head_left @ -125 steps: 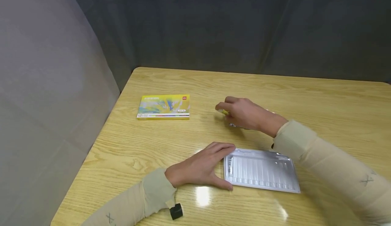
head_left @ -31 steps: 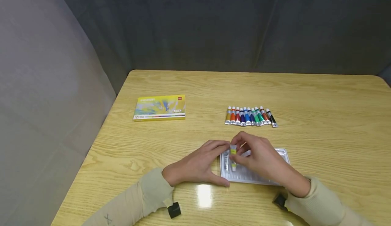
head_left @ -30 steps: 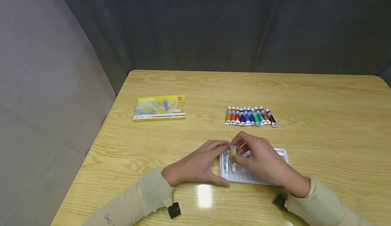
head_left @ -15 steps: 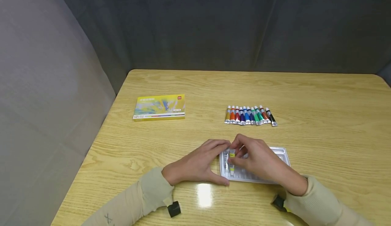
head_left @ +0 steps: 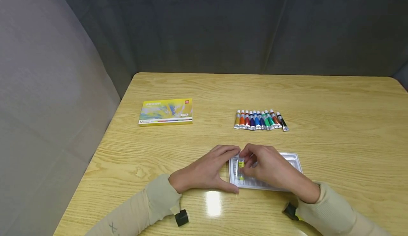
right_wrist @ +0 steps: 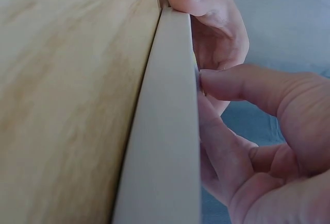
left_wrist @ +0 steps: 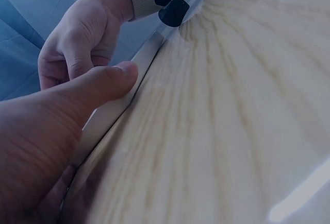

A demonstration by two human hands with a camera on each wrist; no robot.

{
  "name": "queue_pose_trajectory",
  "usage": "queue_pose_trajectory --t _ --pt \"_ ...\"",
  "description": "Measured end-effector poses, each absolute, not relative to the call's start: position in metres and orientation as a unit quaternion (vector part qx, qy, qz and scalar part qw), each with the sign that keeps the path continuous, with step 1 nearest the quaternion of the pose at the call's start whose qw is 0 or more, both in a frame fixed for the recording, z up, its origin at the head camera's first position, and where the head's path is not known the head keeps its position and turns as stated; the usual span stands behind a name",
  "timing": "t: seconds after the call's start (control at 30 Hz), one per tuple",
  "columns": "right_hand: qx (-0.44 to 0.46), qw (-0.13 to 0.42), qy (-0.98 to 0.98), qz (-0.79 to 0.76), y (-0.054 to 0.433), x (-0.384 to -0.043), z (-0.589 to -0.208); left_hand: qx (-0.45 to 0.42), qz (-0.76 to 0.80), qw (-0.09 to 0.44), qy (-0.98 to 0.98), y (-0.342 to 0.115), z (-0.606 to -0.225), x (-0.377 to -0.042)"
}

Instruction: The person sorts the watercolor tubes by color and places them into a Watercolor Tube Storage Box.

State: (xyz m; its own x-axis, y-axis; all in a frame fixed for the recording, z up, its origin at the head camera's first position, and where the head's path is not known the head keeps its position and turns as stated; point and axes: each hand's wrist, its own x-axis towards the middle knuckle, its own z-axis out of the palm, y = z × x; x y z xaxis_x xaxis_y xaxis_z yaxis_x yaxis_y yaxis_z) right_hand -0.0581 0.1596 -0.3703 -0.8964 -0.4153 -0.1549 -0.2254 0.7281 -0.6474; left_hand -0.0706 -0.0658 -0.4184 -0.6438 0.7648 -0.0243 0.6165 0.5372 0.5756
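Note:
A shallow clear plastic tray [head_left: 295, 159] with narrow slots lies near the front of the table. My left hand [head_left: 207, 172] spreads along its left end, fingertips at the far corner and thumb by the near corner. In the left wrist view the thumb [left_wrist: 116, 80] rests against the tray's side wall [left_wrist: 103, 118]. Over the tray, my right hand [head_left: 266, 165] pinches a small yellow paint tube [head_left: 241, 164] that lies along a slot. A pale silver-white tube [head_left: 236, 168] sits just left of it. The right hand hides much of the tray's middle.
Behind the tray, several coloured paint tubes [head_left: 258, 120] lie side by side in a row. A flat yellow paint box [head_left: 165, 112] rests at the back left of the wooden table [head_left: 350, 122]. A dark curtain hangs beyond the far edge.
The right hand has carried the yellow tube from the row to the tray, then shifted it slightly left and down beside the pale tube. The left hand stays at the tray's end.

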Motion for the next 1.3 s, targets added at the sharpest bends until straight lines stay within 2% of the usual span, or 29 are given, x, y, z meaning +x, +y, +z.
queue_pose_trajectory --t 0.87,1.3 --pt "-0.173 0.118 0.935 -0.285 0.1565 -0.0549 -0.3694 0.397 0.275 0.144 0.864 -0.0662 -0.4193 -0.0709" --pt "-0.196 0.084 0.939 -0.269 0.1593 -0.0544 -0.3656 0.400 0.272 0.143 0.864 -0.0661 -0.4199 -0.0709"
